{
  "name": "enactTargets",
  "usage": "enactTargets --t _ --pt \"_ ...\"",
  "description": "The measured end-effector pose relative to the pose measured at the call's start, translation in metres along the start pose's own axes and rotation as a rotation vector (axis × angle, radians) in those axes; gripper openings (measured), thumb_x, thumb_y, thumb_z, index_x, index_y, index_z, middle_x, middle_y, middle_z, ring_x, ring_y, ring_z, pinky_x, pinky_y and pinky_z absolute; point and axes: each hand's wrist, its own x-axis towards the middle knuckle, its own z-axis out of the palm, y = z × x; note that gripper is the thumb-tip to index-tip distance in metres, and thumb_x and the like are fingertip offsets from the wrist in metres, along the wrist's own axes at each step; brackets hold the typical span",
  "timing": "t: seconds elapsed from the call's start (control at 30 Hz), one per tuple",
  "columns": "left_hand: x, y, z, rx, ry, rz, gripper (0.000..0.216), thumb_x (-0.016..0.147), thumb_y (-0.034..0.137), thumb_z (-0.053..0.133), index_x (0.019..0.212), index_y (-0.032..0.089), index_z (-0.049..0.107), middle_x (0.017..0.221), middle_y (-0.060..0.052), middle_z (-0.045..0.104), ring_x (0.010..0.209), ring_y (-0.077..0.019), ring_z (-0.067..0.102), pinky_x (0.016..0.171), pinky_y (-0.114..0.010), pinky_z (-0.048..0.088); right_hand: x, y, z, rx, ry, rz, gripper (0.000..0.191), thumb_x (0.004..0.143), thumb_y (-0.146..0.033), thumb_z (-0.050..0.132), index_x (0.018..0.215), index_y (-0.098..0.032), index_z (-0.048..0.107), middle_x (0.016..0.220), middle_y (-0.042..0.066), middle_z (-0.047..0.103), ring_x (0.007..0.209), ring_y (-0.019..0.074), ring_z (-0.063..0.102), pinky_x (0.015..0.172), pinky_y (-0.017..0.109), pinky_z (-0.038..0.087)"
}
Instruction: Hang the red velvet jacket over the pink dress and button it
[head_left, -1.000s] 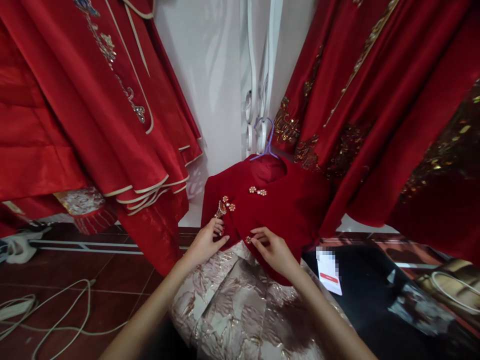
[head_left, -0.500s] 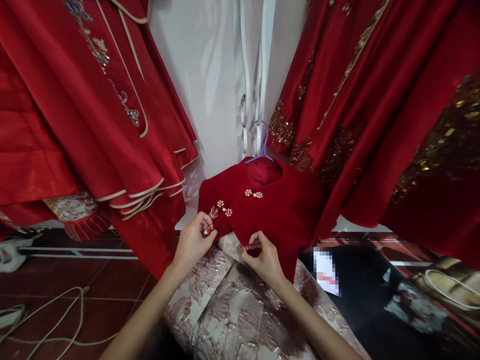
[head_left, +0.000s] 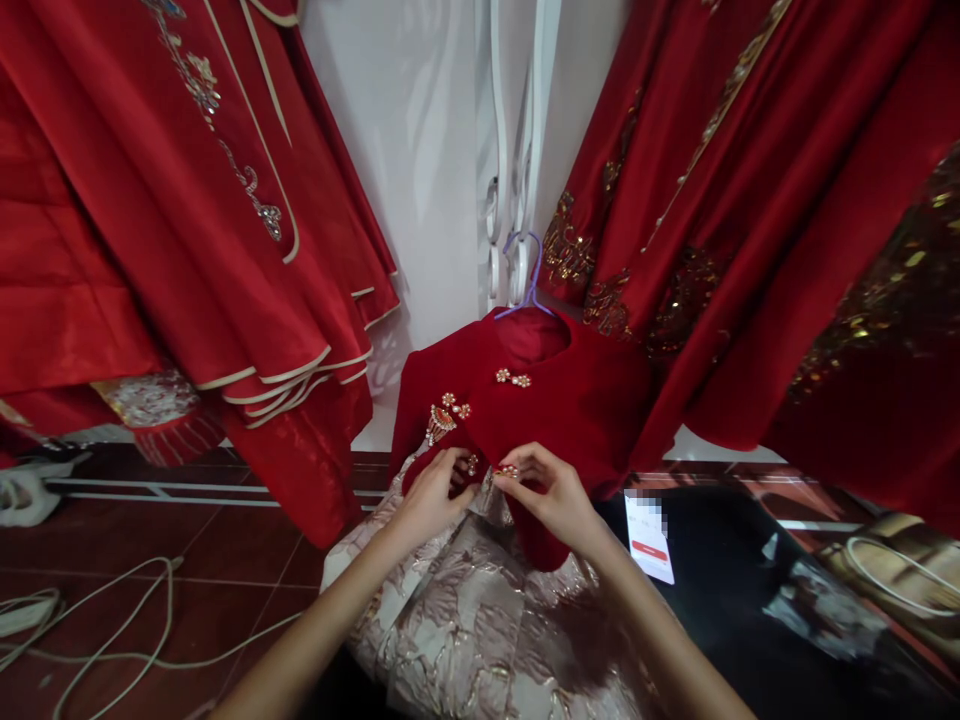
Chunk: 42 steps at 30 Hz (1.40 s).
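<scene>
Now the right hand (head_left: 551, 492) pinches a beaded clasp (head_left: 507, 471); the left hand (head_left: 437, 494) has closed in from nine o'clock, drawing together the edges of the red garment (head_left: 577, 420), spread toward twelve. Curled knuckles hide the left grip; I cannot tell its hold.

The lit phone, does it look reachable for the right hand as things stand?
Probably yes: the phone lies beside the right forearm, uncovered. However, the right hand pinches a jeweled fastener, so it would likely need to let go first.
</scene>
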Motion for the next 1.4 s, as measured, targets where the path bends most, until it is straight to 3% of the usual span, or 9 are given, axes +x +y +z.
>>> enactTargets --t 0.23,0.43,0.63,0.83,1.03,1.23,1.4 --pt "0.003 -0.001 -0.003 -0.015 0.145 -0.057 0.033 0.071 0.022 0.064 0.097 0.018 0.045 0.081 -0.001 0.057 0.065 -0.0139 0.059 0.062 -0.028 0.051 -0.001 0.031 0.021 -0.049 -0.008 -0.005 0.019 0.082 -0.034 0.064 0.095 -0.02 0.062 0.094 0.003 0.065 0.085 0.0149 0.064 0.08 0.03 0.054" --pt "0.003 0.003 -0.009 -0.131 0.073 -0.069 0.012 0.07 0.017 0.062 0.077 0.018 0.052 0.072 0.0 0.061 0.068 -0.0134 0.062 0.065 -0.026 0.052 -0.003 0.034 0.023 -0.063 0.007 -0.012 0.015 0.086 -0.031 0.058 0.096 -0.02 0.062 0.095 0.005 0.066 0.088 0.0153 0.065 0.082 0.031 0.054" --pt "0.006 0.006 -0.011 -0.293 0.095 -0.121 0.019 0.067 0.017 0.068 0.082 0.016 0.057 0.071 -0.001 0.063 0.067 -0.0134 0.063 0.067 -0.027 0.055 -0.003 0.028 0.024 -0.068 0.086 -0.048 0.013 0.086 -0.03 0.059 0.095 -0.021 0.058 0.093 0.004 0.065 0.088 0.0149 0.065 0.079 0.028 0.054" --pt "0.006 0.004 -0.005 -0.473 0.023 -0.138 0.026 0.064 0.019 0.073 0.086 0.013 0.062 0.078 -0.006 0.07 0.073 -0.0162 0.068 0.075 -0.032 0.057 -0.005 0.025 0.028 -0.137 0.139 -0.124 0.01 0.087 -0.028 0.057 0.093 -0.021 0.06 0.092 0.003 0.064 0.086 0.0153 0.064 0.08 0.03 0.055" --pt "0.004 0.003 0.002 -0.462 0.086 -0.094 0.019 0.07 0.028 0.071 0.082 0.014 0.065 0.081 -0.007 0.073 0.077 -0.018 0.07 0.078 -0.032 0.057 -0.007 0.026 0.03 -0.189 0.17 -0.151 0.013 0.087 -0.03 0.057 0.096 -0.021 0.061 0.092 0.004 0.064 0.086 0.0162 0.064 0.08 0.031 0.055" --pt "0.004 0.001 0.003 -0.312 0.142 -0.049 0.011 0.074 0.018 0.063 0.083 0.015 0.067 0.082 -0.005 0.074 0.077 -0.0179 0.071 0.078 -0.033 0.058 -0.003 0.025 0.037 -0.321 0.184 -0.166 0.011 0.089 -0.028 0.052 0.092 -0.022 0.061 0.089 0.005 0.062 0.083 0.0176 0.062 0.079 0.032 0.053" --pt "0.005 -0.005 -0.005 -0.215 0.147 -0.016 0.014 0.078 0.022 0.061 0.086 0.018 0.072 0.086 -0.004 0.074 0.077 -0.0172 0.07 0.076 -0.032 0.057 0.004 0.026 0.039 -0.356 0.163 -0.172 0.011 0.09 -0.028 0.051 0.09 -0.022 0.061 0.088 0.005 0.061 0.083 0.0176 0.061 0.079 0.031 0.052"
